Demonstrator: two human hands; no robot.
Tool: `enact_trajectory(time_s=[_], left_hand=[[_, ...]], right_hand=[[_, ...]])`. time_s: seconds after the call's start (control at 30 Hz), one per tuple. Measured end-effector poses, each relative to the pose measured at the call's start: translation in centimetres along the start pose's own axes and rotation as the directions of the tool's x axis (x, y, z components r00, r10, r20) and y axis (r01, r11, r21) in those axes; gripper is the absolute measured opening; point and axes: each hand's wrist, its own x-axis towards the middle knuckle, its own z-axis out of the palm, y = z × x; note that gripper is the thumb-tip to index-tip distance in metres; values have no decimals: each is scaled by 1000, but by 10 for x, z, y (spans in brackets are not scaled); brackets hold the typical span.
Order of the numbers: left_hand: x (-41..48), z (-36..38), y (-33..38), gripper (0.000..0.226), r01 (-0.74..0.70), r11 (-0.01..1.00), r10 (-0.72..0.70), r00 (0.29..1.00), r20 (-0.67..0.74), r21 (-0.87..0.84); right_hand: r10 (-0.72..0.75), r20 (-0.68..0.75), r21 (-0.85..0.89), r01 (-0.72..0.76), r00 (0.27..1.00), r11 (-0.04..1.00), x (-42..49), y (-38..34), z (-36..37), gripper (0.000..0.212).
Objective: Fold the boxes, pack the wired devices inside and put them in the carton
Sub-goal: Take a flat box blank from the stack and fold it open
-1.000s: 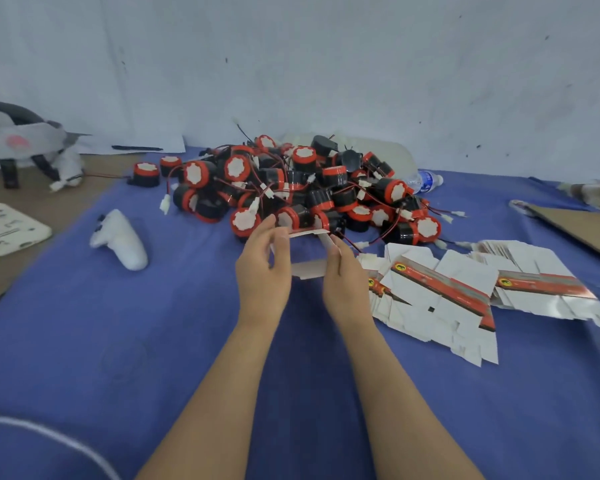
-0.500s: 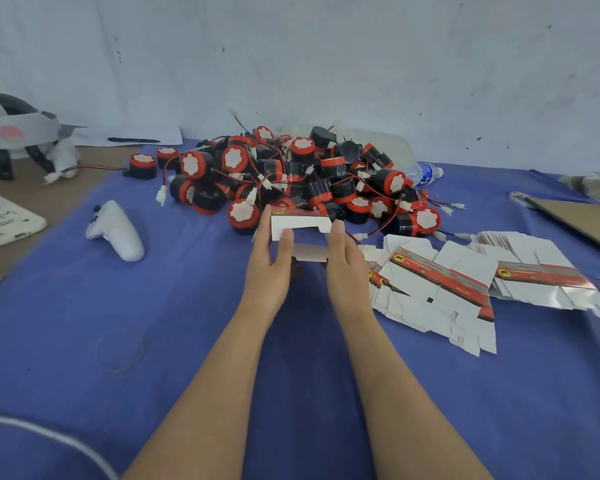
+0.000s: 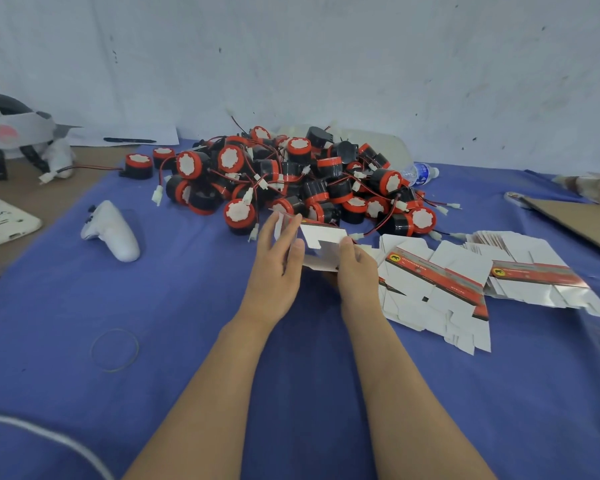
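A small white cardboard box [image 3: 323, 239], partly folded with a red strip on top, hangs above the blue cloth between both hands. My left hand [image 3: 274, 268] holds its left side, fingers up along a raised flap. My right hand [image 3: 355, 268] grips its right side, thumb on the white panel. Behind them lies a big heap of black-and-red round wired devices [image 3: 291, 181] with red and black leads and white plugs. Flat unfolded box blanks [image 3: 433, 285], white with red bands, lie in fanned stacks to the right.
A white game controller [image 3: 113, 230] lies at left on the blue cloth [image 3: 84, 341], a rubber band [image 3: 114, 348] nearer me. A brown cardboard sheet [image 3: 582, 220] is at far right, a water bottle [image 3: 420, 173] behind the heap, a headset [image 3: 11, 133] at far left.
The box has turned in my hands: a white panel with a notch now faces me and the left flap stands up. Both hands have shifted slightly right.
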Motion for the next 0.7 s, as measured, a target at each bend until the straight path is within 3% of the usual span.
enact_trajectory(time_s=[0.07, 0.2, 0.27, 0.4, 0.5, 0.6, 0.7], left_hand=[[-1, 0, 0, 41, -17, 998, 19, 999, -32, 58], [0, 0, 2, 37, 18, 998, -11, 990, -138, 52], [-1, 1, 5, 37, 20, 999, -12, 987, -162, 44], [-3, 4, 3, 42, 45, 990, -13, 974, -227, 134], [3, -1, -1, 45, 120, 991, -97, 943, -318, 55], [11, -12, -9, 47, 213, 957, -273, 890, -365, -198], [12, -15, -11, 49, 207, 941, -291, 899, -326, -268]], right_hand=[[-19, 7, 5, 19, 1000, 1000, -1, 0, -1, 25], [-199, -1, -153, 196, 980, 969, -1, 2, -1, 21], [-188, -22, -172, 181, 982, 968, 1, 3, -2, 13], [-191, -44, -164, 182, 981, 970, -4, -1, -1, 19], [-247, 39, -48, 249, 968, 967, -14, -5, 6, 15], [-184, 270, 303, 98, 945, 948, -19, -11, 10, 27], [-186, 340, 392, 41, 922, 919, -17, -12, 6, 12]])
